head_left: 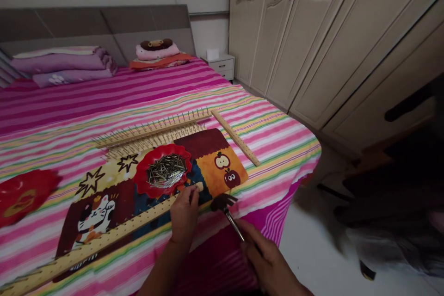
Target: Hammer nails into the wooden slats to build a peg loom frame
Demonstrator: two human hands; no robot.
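Note:
My right hand (265, 254) is wrapped round the handle of a claw hammer (234, 225), whose dark head hangs just right of the long wooden strip's end. The strip (138, 221), dotted with small holes or nails along its length, lies across a patterned mat (190, 142). Over its right end, my left hand (185, 206) has its fingertips pinched together. Whatever they hold is too small and hidden to make out. Right behind that hand sits a red scalloped bowl (141, 180) full of loose nails (167, 170).
Wooden strips with nails sticking up (156, 128) lie beyond the bowl. A shorter strip (236, 137) lies at the right. Another red dish (26, 194) is at far left. The striped bedspread (277, 134) ends at the right, beside wardrobe doors (305, 32).

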